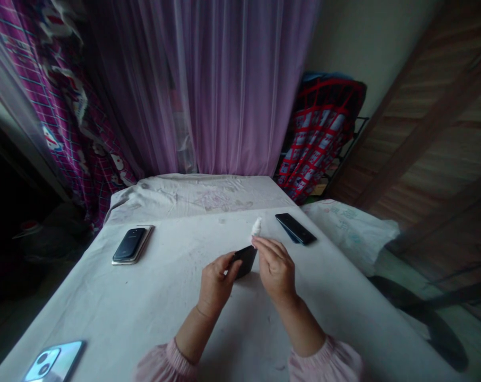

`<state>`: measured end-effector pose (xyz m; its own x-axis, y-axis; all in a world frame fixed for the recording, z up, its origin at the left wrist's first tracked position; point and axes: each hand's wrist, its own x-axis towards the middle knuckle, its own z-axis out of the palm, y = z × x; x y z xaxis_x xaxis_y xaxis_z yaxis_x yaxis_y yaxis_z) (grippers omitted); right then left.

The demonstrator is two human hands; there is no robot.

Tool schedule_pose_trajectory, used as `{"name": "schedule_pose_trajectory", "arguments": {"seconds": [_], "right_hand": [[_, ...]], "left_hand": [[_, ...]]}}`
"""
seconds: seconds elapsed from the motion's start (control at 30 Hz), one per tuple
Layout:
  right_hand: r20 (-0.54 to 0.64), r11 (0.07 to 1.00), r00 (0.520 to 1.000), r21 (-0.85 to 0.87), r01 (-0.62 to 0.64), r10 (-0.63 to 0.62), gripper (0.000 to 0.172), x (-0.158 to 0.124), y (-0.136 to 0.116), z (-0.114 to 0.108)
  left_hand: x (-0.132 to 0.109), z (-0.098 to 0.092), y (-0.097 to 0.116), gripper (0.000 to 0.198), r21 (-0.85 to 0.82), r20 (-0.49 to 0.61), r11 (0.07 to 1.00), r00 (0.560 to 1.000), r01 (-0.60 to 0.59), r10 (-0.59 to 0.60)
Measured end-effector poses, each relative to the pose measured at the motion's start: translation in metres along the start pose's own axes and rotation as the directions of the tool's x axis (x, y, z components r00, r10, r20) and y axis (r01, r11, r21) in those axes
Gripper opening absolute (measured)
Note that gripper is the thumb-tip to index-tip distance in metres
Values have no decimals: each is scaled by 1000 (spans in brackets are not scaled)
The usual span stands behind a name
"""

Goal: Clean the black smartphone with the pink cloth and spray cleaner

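My left hand (217, 284) is closed around the lower left part of a dark phone (245, 261), thumb along its near face. The phone is tilted up above the table. Beside its upper right corner, my right hand (277, 265) has its fingers pressed together. A small crumpled white piece, probably tissue (257, 227), sticks up from the right fingertips. Whether those fingertips also touch the phone I cannot tell.
The table has a white cloth (177, 297). Two stacked phones (129, 244) lie at left, and two more (296, 228) overlap at right. A light blue phone (53, 363) lies near left. A plastic bag (352, 231) sits beyond the right edge; purple curtains (240, 90) hang behind.
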<state>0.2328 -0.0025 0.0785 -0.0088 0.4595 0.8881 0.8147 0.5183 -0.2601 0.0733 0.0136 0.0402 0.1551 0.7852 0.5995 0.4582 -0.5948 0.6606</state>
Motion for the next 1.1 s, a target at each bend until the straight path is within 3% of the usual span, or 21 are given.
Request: {"name": "schedule_pose_trajectory", "arguments": {"seconds": [0.13,0.37,0.63,0.87,1.0,1.1], "right_hand": [[16,999,999,-23,32,-32,36,1,-1,2],[132,990,982,61,131,-138,31,3,-29,8],[40,992,995,-79,99,-96,33,4,2,-5],[90,991,988,54,123,-128,31,1,-30,4],[48,999,998,-1,40,-40,35,-2,-10,-2],[1,998,999,-29,-50,50,33,-10,12,-10]], "left_hand": [[-12,4,-11,22,25,34,999,999,38,-39],[-12,2,-7,22,83,53,996,999,-10,6],[-11,4,-3,24,120,33,992,999,-46,42],[-6,-4,4,24,117,87,988,992,-100,90],[2,-14,11,21,222,117,968,989,-118,94],[7,-18,17,18,334,201,941,980,-63,-5]]}}
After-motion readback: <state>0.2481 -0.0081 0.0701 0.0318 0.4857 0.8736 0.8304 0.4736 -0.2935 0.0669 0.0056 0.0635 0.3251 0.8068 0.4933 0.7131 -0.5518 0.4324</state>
